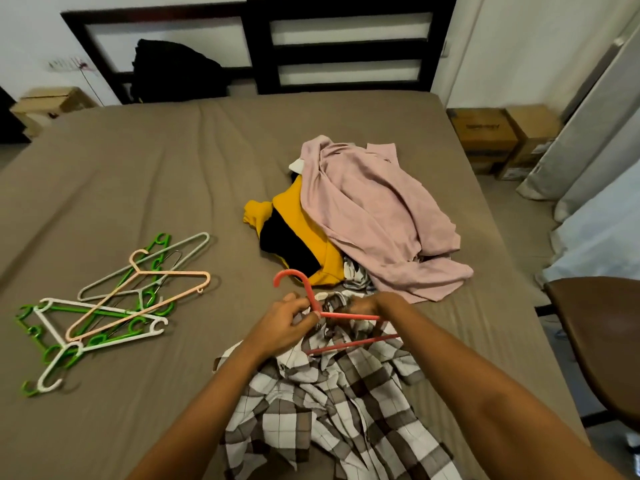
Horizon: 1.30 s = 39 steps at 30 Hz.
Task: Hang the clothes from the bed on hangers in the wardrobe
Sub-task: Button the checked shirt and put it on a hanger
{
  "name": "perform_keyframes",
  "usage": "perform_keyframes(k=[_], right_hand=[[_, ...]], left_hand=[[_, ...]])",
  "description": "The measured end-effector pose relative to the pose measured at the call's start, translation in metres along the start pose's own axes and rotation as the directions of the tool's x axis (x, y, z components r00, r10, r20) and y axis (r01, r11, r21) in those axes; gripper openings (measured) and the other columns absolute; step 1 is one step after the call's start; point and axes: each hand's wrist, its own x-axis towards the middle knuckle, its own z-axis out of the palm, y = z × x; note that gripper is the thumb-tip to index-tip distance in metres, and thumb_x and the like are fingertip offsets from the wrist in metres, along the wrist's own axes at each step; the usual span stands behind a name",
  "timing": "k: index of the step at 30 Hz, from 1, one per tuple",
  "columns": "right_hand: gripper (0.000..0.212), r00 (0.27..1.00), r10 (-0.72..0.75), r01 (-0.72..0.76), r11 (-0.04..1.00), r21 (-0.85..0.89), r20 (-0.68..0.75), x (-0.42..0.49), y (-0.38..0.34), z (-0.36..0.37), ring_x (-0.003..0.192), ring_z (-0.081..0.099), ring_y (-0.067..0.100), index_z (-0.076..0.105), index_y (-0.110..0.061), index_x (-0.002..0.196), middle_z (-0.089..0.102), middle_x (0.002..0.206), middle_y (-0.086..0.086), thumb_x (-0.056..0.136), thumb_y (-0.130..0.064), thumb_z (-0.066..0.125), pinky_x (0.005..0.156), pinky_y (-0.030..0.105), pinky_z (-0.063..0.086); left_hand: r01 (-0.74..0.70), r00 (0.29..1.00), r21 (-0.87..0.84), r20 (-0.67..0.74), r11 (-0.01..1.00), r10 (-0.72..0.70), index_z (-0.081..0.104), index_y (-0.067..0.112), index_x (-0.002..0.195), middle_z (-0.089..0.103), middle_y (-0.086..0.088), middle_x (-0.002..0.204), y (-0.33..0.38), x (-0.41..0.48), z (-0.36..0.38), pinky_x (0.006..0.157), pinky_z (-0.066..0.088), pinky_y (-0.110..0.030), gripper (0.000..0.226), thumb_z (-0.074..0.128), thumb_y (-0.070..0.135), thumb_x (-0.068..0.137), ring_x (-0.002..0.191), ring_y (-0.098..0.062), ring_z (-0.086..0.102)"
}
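Plaid shirt (332, 403) gripped by right hand (367, 304), left hand (284, 323) pinching red hanger (346, 316)

The shirt (332, 403) runs off the bottom edge. At its collar, cloth covers part of the hanger (353, 317) and the fingertips of the right hand (367, 305), so that grip is unclear. Beyond the shirt, the pink garment (374, 216) buries a striped piece (356, 274), perhaps more clothes.

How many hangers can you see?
7: red hanger in the left hand over the checked shirt; piled left on the bed: grey, peach, white, wire, two green. Tangled, more may hide.
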Motion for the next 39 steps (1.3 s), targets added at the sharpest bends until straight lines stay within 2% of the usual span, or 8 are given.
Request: perform_keyframes(k=[7,10,15,22,27,31,35,39], right_hand=[[0.030,0.902,-0.276,0.219,0.955,-0.197,-0.332,0.041,0.001,0.009,0.095,0.061,0.022,0.067,-0.013,0.110,0.064,0.117,0.010,0.088,-0.033,0.059,0.082,0.029,0.048],[0.015,0.750,-0.315,0.249,0.949,-0.194,-0.582,0.022,0.023,-0.006,0.072,0.061,0.021,0.072,-0.009,0.078,0.069,0.078,0.012,0.086,-0.018,0.064,0.062,0.024,0.042],[0.023,0.445,-0.489,0.222,0.872,-0.436,-0.750,-0.023,0.062,-0.017,0.083,0.066,0.031,0.076,-0.005,0.090,0.070,0.090,0.015,0.075,0.007,0.064,0.073,0.029,0.049],[0.029,0.124,-0.496,0.331,0.837,-0.435,-0.860,-0.069,0.063,0.000,0.075,0.066,0.034,0.075,-0.005,0.090,0.068,0.085,0.016,0.068,0.011,0.066,0.071,0.030,0.052],[0.033,0.543,-0.588,0.709,0.703,-0.047,-0.600,-0.121,0.036,0.012,0.071,0.060,0.025,0.056,-0.024,0.121,0.064,0.084,0.013,0.093,-0.011,0.048,0.063,0.033,0.050],[0.038,0.367,-0.527,0.434,0.826,-0.360,-0.767,-0.137,0.052,-0.017,0.106,0.051,0.019,0.045,-0.011,0.121,0.057,0.118,0.007,0.085,-0.021,0.052,0.093,0.038,0.043],[0.041,0.594,-0.453,-0.017,0.820,-0.573,-0.665,-0.147,0.059,-0.036,0.107,0.057,0.029,0.051,-0.021,0.128,0.063,0.119,0.009,0.087,-0.016,0.049,0.081,0.037,0.046],[0.043,0.471,-0.433,-0.130,0.828,-0.546,-0.769,-0.151,0.081,-0.047,0.104,0.060,0.030,0.045,-0.031,0.135,0.064,0.118,0.008,0.093,-0.020,0.043,0.075,0.034,0.045]], left_hand=[[0.061,0.996,0.234,0.045,0.970,-0.073,0.069,0.020,0.098,0.049,0.006,0.100,-0.020,-0.011,0.002,0.075,0.045,-0.029,0.040,0.045,0.051,0.093,0.090,-0.013,0.053],[0.130,0.990,0.245,0.026,0.961,-0.141,0.070,0.020,0.089,0.058,0.000,0.101,-0.040,-0.013,0.002,0.079,0.048,-0.042,0.064,0.028,0.068,0.080,0.092,-0.016,0.055],[0.142,0.990,0.175,-0.047,0.974,-0.136,0.070,0.014,0.097,0.059,-0.005,0.125,-0.038,-0.003,-0.003,0.099,0.040,-0.035,0.032,0.049,0.037,0.094,0.122,-0.017,0.048],[0.123,0.991,0.228,-0.076,0.966,-0.109,0.059,0.015,0.082,0.053,-0.002,0.085,0.015,0.027,-0.001,0.073,0.049,-0.039,0.023,0.050,0.032,0.095,0.086,-0.025,0.058],[0.029,0.988,0.080,-0.150,0.996,-0.017,0.067,0.001,0.090,0.057,-0.007,0.090,0.052,0.045,-0.006,0.070,0.045,-0.037,0.026,0.053,0.023,0.095,0.080,-0.022,0.056],[-0.171,0.977,0.082,-0.113,0.982,0.179,0.068,-0.001,0.083,0.048,0.005,0.078,0.076,0.053,-0.022,0.063,0.034,-0.020,0.023,0.057,0.017,0.093,0.071,-0.012,0.049],[-0.280,0.955,0.109,-0.065,0.954,0.288,0.055,0.007,0.071,0.050,0.010,0.069,0.098,0.067,-0.034,0.060,0.034,-0.012,0.024,0.061,0.020,0.091,0.062,-0.003,0.046],[-0.135,0.982,0.382,-0.070,0.914,0.174,0.045,0.010,0.127,0.048,-0.014,0.122,0.102,0.088,-0.030,0.074,0.046,-0.039,0.051,0.068,0.014,0.081,0.101,-0.031,0.054]])
